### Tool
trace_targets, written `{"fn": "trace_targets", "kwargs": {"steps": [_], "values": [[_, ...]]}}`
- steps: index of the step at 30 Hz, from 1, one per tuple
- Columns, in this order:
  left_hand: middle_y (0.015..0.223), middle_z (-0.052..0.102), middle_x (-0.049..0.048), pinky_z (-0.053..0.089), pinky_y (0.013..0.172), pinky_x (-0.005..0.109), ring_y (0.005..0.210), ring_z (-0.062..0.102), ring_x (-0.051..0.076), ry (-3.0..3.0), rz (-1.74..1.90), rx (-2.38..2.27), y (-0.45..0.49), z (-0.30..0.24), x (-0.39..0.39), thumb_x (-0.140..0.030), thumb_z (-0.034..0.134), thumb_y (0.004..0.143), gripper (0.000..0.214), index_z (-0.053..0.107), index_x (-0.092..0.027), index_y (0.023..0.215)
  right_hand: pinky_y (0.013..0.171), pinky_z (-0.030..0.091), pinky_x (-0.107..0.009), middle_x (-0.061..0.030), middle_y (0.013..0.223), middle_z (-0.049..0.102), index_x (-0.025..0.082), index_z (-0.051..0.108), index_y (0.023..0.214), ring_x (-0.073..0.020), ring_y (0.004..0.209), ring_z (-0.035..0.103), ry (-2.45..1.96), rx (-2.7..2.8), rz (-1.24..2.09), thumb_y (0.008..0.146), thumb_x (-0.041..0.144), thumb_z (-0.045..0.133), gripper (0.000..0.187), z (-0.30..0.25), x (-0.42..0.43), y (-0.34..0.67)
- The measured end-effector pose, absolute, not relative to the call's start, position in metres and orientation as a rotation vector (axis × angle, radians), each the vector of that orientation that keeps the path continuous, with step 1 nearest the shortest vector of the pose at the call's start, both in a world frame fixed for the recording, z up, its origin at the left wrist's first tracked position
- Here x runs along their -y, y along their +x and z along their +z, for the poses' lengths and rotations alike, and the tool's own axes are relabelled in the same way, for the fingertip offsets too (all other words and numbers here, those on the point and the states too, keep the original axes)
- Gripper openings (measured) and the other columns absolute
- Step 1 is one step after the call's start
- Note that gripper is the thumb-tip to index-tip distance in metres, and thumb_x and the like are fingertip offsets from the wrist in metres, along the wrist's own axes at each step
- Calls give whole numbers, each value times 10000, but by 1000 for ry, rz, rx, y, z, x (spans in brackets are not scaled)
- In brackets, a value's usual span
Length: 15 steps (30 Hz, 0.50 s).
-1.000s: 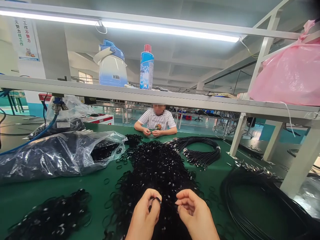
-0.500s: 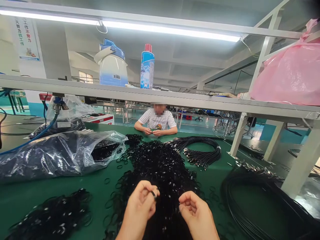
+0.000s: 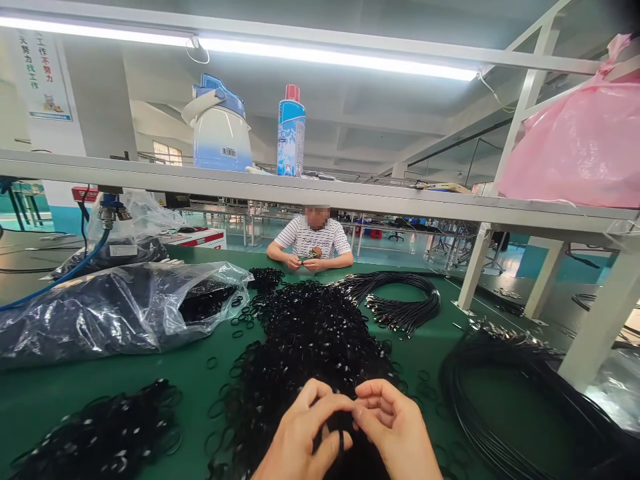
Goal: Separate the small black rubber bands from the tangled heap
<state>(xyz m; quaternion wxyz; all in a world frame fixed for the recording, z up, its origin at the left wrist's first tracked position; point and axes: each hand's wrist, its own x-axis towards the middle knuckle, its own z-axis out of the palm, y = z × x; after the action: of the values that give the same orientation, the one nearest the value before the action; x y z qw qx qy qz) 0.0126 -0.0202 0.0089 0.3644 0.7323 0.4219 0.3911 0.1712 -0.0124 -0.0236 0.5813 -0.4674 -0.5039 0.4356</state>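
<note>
clear plastic at far left makes a long bag (image 3: 100, 313) filled with dark contents, its mouth gaping toward the right, while a blue hose (image 3: 94, 253) curves down behind it. nearer the front, a small heap (image 3: 100, 433) of black rings lies on the green surface (image 3: 197, 400). up on the pale shelf (image 3: 350, 191) stand a white and blue jug (image 3: 223, 137) and, to its right, a blue can (image 3: 291, 137) with a red cap. a large pile (image 3: 310, 327) of black rings runs down the middle; beyond it sits a co-worker (image 3: 320, 241) in a striped shirt, both hands brought together. over the near part of the pile, the left hand (image 3: 305, 433) is curled, with one black ring (image 3: 341, 441) at the tip of its lowest digit and its index finger meeting the right fingertips. the right hand (image 3: 393, 427) has thumb and index close together; whether either hand pinches something where they meet, i cannot tell. to the right are a bent bundle (image 3: 407, 293) of black cables, a bigger coil (image 3: 465, 413) nearer the front, and a pink bag (image 3: 575, 147) on the shelf.
</note>
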Motion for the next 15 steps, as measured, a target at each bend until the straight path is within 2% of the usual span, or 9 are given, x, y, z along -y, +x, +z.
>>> {"fn": "trace_targets", "kwargs": {"steps": [2, 4, 6, 7, 9, 12, 13, 15], "values": [[820, 567, 22, 410, 548, 198, 612, 500, 113, 1739, 993, -1050, 16, 6, 21, -274, 628, 746, 196, 691, -248, 929, 578, 495, -272, -24, 691, 662, 170, 606, 806, -179, 593, 637, -1130, 1246, 997, 687, 306, 645, 184, -23, 13, 173], [716, 557, 7, 280, 384, 157, 456, 398, 63, 1389, 957, -1014, 16, 0, 17, -360, 602, 770, 232, 656, -205, 935, 643, 502, -303, -39, 745, 677, 183, 635, 818, -208, 677, 651, -1240, 1387, 880, 736, 305, 598, 151, -23, 13, 176], [623, 526, -11, 129, 327, 137, 360, 260, 20, 947, 900, -934, 15, -4, 13, -398, 543, 815, 295, 611, -152, 964, 726, 492, -328, -58, 855, 693, 202, 675, 834, -240, 819, 646, -1332, 1524, 696, 768, 286, 566, 153, -22, 13, 178], [607, 522, -8, 119, 323, 130, 351, 255, 12, 749, 894, -882, 14, -5, 11, -374, 522, 836, 303, 593, -119, 984, 751, 485, -329, -60, 909, 692, 213, 688, 838, -247, 875, 633, -1342, 1562, 611, 778, 277, 555, 159, -22, 14, 178], [657, 563, 38, 243, 347, 113, 395, 381, 24, 458, 933, -801, 12, -3, 10, -290, 507, 860, 302, 557, -63, 1051, 740, 484, -303, -49, 953, 685, 230, 694, 845, -234, 902, 619, -1292, 1583, 508, 799, 268, 536, 169, -20, 16, 176], [846, 622, 131, 479, 585, 192, 635, 603, 119, 314, 994, -725, 11, 4, 12, -268, 480, 879, 391, 478, -40, 1196, 677, 482, -260, -33, 899, 680, 246, 683, 846, -195, 826, 615, -1166, 1597, 443, 837, 279, 501, 185, -17, 21, 167], [892, 625, 142, 499, 666, 237, 708, 628, 153, 314, 998, -702, 11, 6, 13, -291, 465, 886, 426, 450, -48, 1235, 676, 479, -258, -31, 882, 677, 250, 679, 850, -191, 812, 608, -1131, 1620, 413, 846, 279, 493, 188, -16, 23, 163], [915, 626, 135, 496, 715, 278, 758, 639, 187, 330, 987, -648, 10, 7, 14, -340, 434, 896, 474, 417, -61, 1278, 691, 469, -266, -24, 858, 670, 259, 670, 858, -189, 788, 591, -1081, 1704, 345, 838, 256, 504, 167, -14, 27, 156]]}}
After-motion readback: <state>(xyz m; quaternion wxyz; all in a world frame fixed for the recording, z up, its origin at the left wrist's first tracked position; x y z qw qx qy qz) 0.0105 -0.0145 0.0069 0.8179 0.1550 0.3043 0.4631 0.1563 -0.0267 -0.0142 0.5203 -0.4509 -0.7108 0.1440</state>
